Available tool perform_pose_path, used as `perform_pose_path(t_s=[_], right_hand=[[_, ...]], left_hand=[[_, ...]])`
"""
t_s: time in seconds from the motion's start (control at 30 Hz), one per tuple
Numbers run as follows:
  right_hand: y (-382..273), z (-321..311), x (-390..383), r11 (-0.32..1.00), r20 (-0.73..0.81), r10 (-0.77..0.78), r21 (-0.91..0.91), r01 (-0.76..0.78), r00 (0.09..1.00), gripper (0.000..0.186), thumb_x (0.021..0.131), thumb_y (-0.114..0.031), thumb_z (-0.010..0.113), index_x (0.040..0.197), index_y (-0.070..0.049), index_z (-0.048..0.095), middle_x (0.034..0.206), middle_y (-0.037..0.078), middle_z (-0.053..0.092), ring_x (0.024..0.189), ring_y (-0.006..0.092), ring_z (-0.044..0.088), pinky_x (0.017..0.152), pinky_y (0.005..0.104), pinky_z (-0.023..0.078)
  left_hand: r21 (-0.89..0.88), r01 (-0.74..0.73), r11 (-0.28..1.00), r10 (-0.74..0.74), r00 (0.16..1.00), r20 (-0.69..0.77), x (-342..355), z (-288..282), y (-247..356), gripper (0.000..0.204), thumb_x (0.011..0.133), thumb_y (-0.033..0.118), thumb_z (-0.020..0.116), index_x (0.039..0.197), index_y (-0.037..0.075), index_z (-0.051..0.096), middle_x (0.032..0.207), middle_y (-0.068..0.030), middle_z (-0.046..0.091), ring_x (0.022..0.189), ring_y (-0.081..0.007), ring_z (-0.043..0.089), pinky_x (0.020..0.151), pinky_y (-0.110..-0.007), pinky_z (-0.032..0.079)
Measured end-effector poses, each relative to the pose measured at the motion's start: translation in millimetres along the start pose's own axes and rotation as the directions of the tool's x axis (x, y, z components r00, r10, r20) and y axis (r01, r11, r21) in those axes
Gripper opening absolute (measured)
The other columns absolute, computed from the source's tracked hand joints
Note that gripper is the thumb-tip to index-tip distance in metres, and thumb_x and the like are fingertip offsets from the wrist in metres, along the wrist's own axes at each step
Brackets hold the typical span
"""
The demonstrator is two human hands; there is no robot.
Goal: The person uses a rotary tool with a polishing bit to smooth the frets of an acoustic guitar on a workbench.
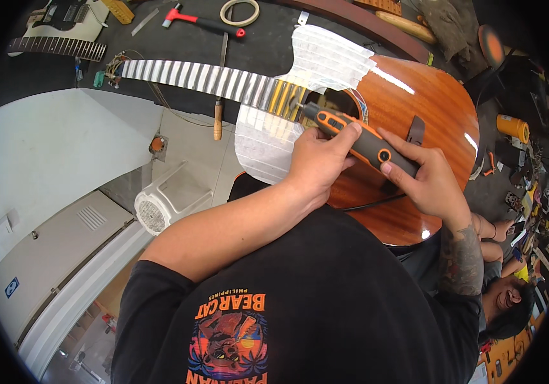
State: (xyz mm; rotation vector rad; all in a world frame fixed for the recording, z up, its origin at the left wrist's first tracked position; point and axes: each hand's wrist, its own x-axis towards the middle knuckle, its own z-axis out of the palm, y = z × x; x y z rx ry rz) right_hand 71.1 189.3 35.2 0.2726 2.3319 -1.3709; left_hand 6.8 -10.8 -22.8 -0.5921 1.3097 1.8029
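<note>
A brown acoustic guitar [428, 102] lies across a dark bench, its fretboard [210, 78] and upper body masked with pale tape. Both hands hold an orange and grey rotary tool [357, 137]. My left hand [316, 163] grips the tool's front end, just behind the tip. My right hand [424, 182] wraps the rear of the tool, where a black cord leaves it. The tool's tip touches the frets next to the soundhole [332, 102], where the fretboard meets the body.
On the bench lie a red-handled hammer [201, 22], a tape roll [239, 11], a wooden-handled file [219, 96] and an electric guitar [57, 29]. A white plastic stool [165, 198] stands below. Another person [508, 294] sits at lower right among scattered tools.
</note>
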Motion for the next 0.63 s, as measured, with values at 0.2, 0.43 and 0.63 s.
perform_pose_path(t_s=[0.2,0.43,0.63], right_hand=[[-10,23,-24,0.993,0.005,-0.082,-0.08,0.082,0.997,0.05,0.095,-0.022,0.075,0.143,-0.009,0.065,0.082,0.02,0.072,0.064,0.0225,0.067,0.067,0.0343,0.052],[-51,107,-75,0.987,-0.204,-0.104,-0.143,0.076,0.973,0.067,0.091,-0.025,0.08,0.152,-0.011,0.055,0.1,0.026,0.073,0.091,0.0393,0.074,0.081,0.0411,0.056],[-88,222,-78,0.969,-0.255,-0.248,-0.07,0.238,0.935,0.08,0.095,-0.027,0.077,0.163,-0.012,0.038,0.124,0.027,0.071,0.113,0.0373,0.071,0.097,0.041,0.055]], left_hand=[[-0.053,0.023,0.998,-0.02,0.998,0.059,-28,-26,-16,0.047,0.1,0.029,0.075,0.129,-0.001,0.054,0.123,-0.0128,0.062,0.114,-0.0207,0.065,0.095,-0.038,0.058],[-0.081,-0.108,0.991,0.12,0.98,0.156,-73,-74,-12,0.046,0.099,0.022,0.076,0.126,-0.002,0.048,0.118,-0.0165,0.064,0.108,-0.0234,0.069,0.093,-0.039,0.06],[-0.103,-0.263,0.959,0.273,0.956,0.103,-130,-166,1,0.045,0.101,0.019,0.073,0.131,0.004,0.044,0.12,-0.0171,0.066,0.108,-0.0249,0.07,0.092,-0.043,0.061]])
